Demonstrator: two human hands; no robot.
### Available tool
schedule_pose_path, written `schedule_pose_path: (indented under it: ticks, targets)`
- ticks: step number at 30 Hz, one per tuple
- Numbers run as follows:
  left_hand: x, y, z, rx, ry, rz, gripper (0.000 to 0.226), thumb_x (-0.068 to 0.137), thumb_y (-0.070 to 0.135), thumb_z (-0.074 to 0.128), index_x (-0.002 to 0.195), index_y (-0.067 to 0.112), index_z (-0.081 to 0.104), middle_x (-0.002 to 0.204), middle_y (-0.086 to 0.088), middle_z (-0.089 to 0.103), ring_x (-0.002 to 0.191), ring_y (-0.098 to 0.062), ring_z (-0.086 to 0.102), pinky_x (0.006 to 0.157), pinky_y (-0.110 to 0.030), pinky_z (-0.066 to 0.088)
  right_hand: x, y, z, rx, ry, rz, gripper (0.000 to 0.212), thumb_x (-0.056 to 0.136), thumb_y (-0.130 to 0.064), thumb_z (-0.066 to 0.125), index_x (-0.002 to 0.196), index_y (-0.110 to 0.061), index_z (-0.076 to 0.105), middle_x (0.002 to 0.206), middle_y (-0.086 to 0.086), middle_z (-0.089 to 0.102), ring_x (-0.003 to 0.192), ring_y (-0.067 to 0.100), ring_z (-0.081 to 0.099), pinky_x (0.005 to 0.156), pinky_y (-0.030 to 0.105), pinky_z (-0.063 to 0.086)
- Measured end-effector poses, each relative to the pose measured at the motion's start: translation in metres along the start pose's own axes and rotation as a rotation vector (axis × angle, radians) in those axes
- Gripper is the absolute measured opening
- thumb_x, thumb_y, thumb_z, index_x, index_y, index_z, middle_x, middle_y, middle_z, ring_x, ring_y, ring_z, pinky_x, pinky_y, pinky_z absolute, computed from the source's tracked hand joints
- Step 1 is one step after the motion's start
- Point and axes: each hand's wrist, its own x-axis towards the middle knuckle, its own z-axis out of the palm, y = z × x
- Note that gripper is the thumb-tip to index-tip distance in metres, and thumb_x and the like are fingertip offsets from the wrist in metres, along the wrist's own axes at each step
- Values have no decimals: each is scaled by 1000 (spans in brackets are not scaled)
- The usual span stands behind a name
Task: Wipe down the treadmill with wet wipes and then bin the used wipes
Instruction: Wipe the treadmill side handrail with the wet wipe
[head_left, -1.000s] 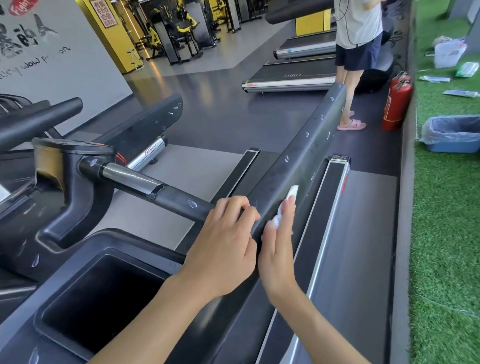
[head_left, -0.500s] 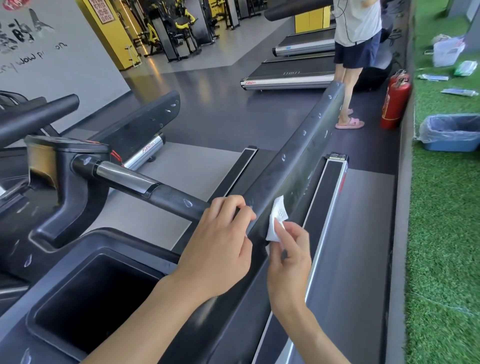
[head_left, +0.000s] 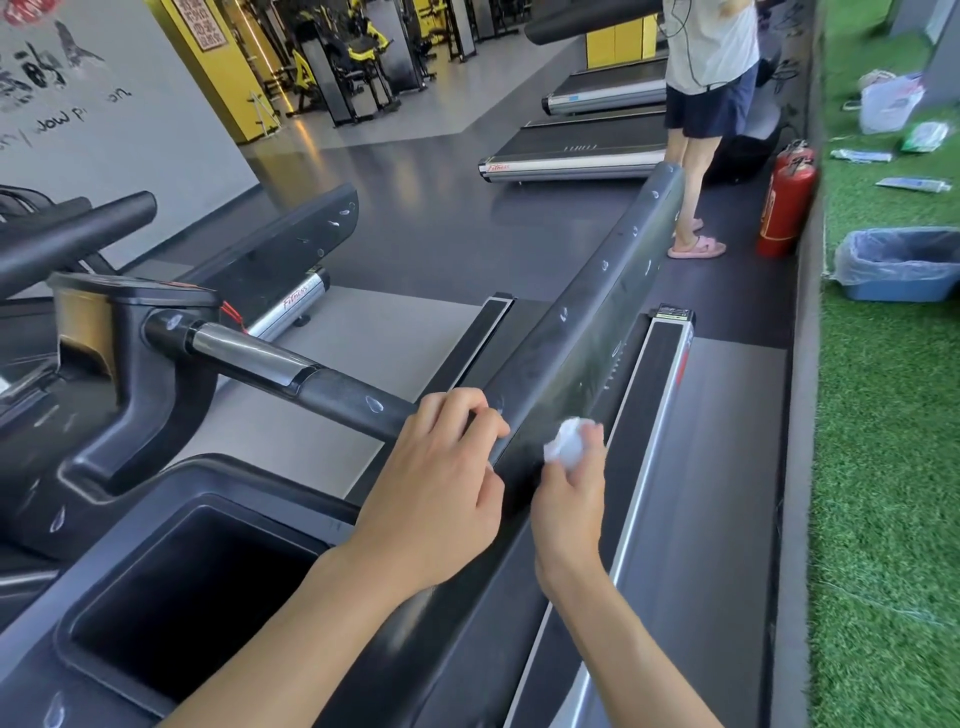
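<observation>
Wipe: the white wet wipe (head_left: 569, 446) sits just right of frame centre, scrunched into a small ball against the outer face of the side rail (head_left: 597, 322). Whether it touches the rail I cannot tell.
Right grip: the right hand (head_left: 571, 499) pinches the ball between thumb and fingertips, a narrow grip closed on the wipe.
Left grip: the left hand (head_left: 441, 483) curls over the rail's top edge, where the handlebar (head_left: 337, 389) meets it, as a brace.
Rail: a long dark panel running from lower centre to upper right, with pale spots along its upper part.
Bin: the blue lined bin (head_left: 893, 291) stands on green turf at the right edge, well apart from both hands.
Beyond: a red fire extinguisher (head_left: 787, 202) and a standing person (head_left: 711, 78), upper right.
Step in hand: probably wiping the rail's side. A balled wipe covers little, so it is better opened flat and drawn in long strokes toward the far end, where the spots remain.
Change: a second ago flat fingers pressed the wipe to the rail; half a second ago it was a pinched sheet — now it is a ball. The left hand has stayed put.
</observation>
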Motion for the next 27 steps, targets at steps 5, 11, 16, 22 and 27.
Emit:
schedule_pose_path:
  ticks: [5, 11, 16, 22, 27]
  targets:
    - [8, -5, -4, -32, -4, 22, 24, 79, 13, 47, 101, 15, 57, 105, 4, 48, 96, -21, 45, 86, -31, 42, -12, 7, -12, 16, -120, 21, 13, 105, -9, 27, 97, -6, 36, 90, -2, 29, 78, 9, 29, 74, 20, 26]
    - [39, -9, 6, -88, -26, 17, 46, 88, 17, 31, 123, 8, 59, 118, 0, 50, 105, -23, 51, 91, -41, 47, -11, -5, 7, -188, -238, -187, 53, 108, -21, 22, 154, -34, -1, 160, -27, 2, 143, -15, 1, 116, 10, -1]
    - [36, -9, 6, -109, -4, 9, 50, 84, 8, 34, 128, 5, 60, 121, -1, 51, 108, -20, 52, 89, -36, 50, 11, 1, 8, -328, -189, -334, 54, 108, -21, 19, 156, -22, -7, 163, -15, -15, 147, -3, -18, 120, 18, -8]
    - [35, -6, 6, -84, -12, 15, 51, 82, 7, 37, 129, 5, 58, 123, 0, 51, 112, -19, 49, 86, -33, 50, 3, 16, 4, -394, -237, -436, 53, 107, -35, 15, 155, -22, -3, 163, -14, -16, 149, 4, -18, 120, 19, -9]
    - [34, -5, 6, -90, -12, 18, 46, 87, -3, 48, 131, 6, 55, 125, 2, 47, 112, -17, 46, 83, -30, 47, 25, -6, 5, -269, -192, -241, 51, 109, -24, 17, 152, -29, -11, 159, -19, -20, 144, -8, -21, 118, 15, -10]
